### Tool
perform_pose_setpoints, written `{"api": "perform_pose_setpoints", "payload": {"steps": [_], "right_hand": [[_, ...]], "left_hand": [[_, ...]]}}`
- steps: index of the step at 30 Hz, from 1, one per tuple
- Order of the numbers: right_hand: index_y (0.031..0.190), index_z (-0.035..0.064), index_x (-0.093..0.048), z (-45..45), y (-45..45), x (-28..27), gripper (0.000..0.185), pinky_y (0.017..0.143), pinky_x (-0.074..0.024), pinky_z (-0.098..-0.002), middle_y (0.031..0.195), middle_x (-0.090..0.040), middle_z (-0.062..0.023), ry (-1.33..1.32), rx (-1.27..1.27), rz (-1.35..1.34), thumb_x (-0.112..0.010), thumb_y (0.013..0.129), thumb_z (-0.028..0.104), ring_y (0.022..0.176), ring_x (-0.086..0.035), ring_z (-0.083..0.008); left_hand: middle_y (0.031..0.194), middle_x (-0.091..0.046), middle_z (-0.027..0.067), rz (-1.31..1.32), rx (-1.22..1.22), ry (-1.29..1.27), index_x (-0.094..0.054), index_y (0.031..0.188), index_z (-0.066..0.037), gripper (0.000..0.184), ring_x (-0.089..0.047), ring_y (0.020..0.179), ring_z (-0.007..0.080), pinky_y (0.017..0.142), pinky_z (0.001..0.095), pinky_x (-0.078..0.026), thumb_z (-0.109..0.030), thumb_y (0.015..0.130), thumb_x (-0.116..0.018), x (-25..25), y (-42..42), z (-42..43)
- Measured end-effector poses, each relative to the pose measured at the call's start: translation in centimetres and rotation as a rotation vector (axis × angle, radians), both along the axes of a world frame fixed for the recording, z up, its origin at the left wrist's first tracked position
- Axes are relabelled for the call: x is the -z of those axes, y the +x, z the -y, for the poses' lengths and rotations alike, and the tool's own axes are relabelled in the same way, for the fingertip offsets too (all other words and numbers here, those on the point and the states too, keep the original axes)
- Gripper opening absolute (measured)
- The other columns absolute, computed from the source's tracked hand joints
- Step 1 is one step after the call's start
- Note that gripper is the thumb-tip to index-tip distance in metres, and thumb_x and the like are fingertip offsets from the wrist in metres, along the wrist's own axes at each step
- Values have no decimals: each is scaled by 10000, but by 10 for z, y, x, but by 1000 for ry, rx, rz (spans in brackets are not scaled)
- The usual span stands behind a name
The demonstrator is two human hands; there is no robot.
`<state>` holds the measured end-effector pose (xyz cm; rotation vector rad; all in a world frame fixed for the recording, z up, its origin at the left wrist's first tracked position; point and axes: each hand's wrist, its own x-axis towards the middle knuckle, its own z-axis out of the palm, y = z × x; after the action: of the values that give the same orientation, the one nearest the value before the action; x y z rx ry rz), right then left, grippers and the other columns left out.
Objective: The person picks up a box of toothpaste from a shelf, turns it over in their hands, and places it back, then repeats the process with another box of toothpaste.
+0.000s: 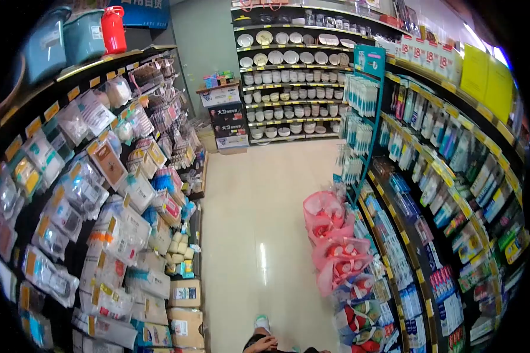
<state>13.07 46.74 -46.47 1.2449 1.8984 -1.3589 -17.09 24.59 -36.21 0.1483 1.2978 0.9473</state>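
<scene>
At the bottom edge, my left hand (261, 345) shows only in part, small and low in front of my dark clothing. Its fingers point to the right and look loosely stretched, with nothing visible in them. Just beyond it, a light shoe (262, 322) with a green edge stands on the pale floor. My right hand is out of the picture. Neither shelf is touched by the visible hand.
A glossy aisle floor (235, 235) runs forward between shelves. Packaged goods (118, 235) hang on the left. Pink bags (341, 259) jut out at right, near a teal rack (368, 117) and toothbrush shelves (447, 147). Bowls (294, 94) and boxes (228, 120) stand at the back.
</scene>
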Motion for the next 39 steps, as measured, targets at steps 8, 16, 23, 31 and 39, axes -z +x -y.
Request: {"api": "perform_pose_setpoints", "payload": {"steps": [8, 16, 23, 31, 39], "right_hand": [[920, 31, -686, -54, -114, 13, 531, 850, -463, -387, 921, -678, -144, -194, 54, 242, -565, 793, 532, 905, -634, -300], [995, 22, -649, -128, -307, -119, 527, 868, -450, -417, 1041, -633, -182, 203, -167, -416, -579, 797, 505, 976, -592, -345], [984, 7, -626, -223, -366, -203, 420, 769, -476, -401, 926, -638, -176, 105, -419, -477, -590, 843, 401, 841, -615, -312], [1233, 23, -471, -372, -442, -273, 722, 849, -455, -364, 1120, -533, -197, 23, -408, -522, -793, 615, 212, 1020, -545, -304], [1301, -6, -387, -433, -511, -285, 778, 991, -371, -385, 1256, -457, -261, 17, -131, -396, -741, 679, 299, 1163, -470, -368]], "left_hand": [[1245, -497, 162, 73, 11, -180, -295, 1341, -27, 732, -591, 975, 221, 826, 327, -502, -544, 870, -513, -29, -139, -42], [1194, -499, 231, 118, 5, -431, -285, 1342, 38, 801, -630, 860, 202, 770, 315, -554, -533, 848, -555, -31, -266, -79], [737, -621, 37, -323, 326, 19, -656, 854, -41, 468, -573, 701, 144, 656, 308, -463, -473, 905, -482, 11, -296, -160], [862, -649, 194, -928, 151, -332, -655, 879, 8, 481, -621, 790, 301, 727, 400, -487, -460, 766, -654, -91, -342, -310], [1058, -628, 212, -755, 33, -507, -546, 1177, -46, 562, -612, 985, 316, 858, 388, -479, -387, 748, -669, -56, -399, -334]]}}
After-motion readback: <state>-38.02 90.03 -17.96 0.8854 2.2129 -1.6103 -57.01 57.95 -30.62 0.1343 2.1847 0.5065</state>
